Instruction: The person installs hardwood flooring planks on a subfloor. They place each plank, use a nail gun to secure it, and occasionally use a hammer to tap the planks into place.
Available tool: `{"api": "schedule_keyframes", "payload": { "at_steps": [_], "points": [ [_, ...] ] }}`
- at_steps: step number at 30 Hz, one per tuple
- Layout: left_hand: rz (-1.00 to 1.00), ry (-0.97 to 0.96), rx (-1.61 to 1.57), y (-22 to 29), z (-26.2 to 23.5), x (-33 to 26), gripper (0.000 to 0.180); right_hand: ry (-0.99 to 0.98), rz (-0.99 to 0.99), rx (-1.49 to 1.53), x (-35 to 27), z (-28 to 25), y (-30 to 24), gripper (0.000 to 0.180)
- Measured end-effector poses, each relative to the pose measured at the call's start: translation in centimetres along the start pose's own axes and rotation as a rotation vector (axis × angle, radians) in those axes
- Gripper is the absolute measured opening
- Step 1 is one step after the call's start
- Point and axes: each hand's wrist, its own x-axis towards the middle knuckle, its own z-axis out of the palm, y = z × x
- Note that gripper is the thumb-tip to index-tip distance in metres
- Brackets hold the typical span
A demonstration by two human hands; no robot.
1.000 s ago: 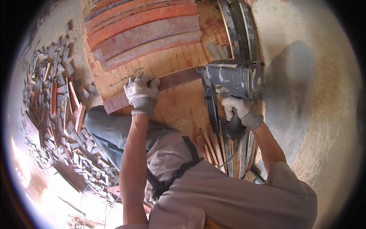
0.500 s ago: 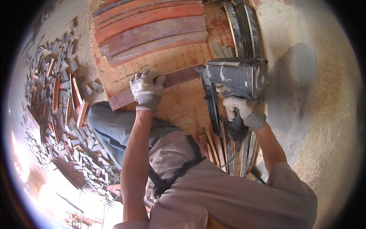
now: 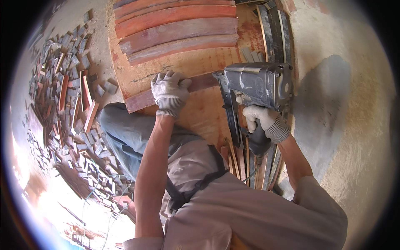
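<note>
Nail gun (image 3: 255,84) is clamped in right hand (image 3: 264,120); left hand (image 3: 170,89), grip unclear, covers wooden strip (image 3: 204,82).

Off-white knit gloves (image 3: 170,86) are showing grey ribbed cuffs (image 3: 170,107), a bulky dark-grey nail gun (image 3: 257,84) is bearing whitish scuffs, a flat wooden strip (image 3: 203,82) is looking purplish-brown, a broad tan wooden board (image 3: 202,118) is displaying rust-red blotches, curved wooden slats (image 3: 179,28) are mixing orange-red and mauve

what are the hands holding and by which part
The right hand grips the nail gun by its handle; the left hand is on the wood strip, its grip unclear.
</note>
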Motion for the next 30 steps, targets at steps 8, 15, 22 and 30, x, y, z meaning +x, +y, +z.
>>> {"api": "schedule_keyframes", "payload": {
  "at_steps": [8,15,22,30],
  "points": [
    [0.02,0.037,0.021,-0.6,0.6,-0.3,0.016,-0.192,-0.177,-0.329,1.1,1.3,0.8,0.018],
    [0.0,0.111,0.045,-1.7,-0.2,-0.8,0.026,-0.303,-0.291,0.431,2.9,0.0,4.2,0.087],
    [-0.645,-0.027,0.682,-9.0,-7.4,-5.2,0.076,-0.092,-0.208,-0.013,1.7,0.6,5.3,0.042],
    [-0.751,0.12,-0.054,-5.9,-4.4,-6.2,0.058,-0.051,-0.181,-0.028,-0.8,0.5,6.3,0.032]
  ]
}}
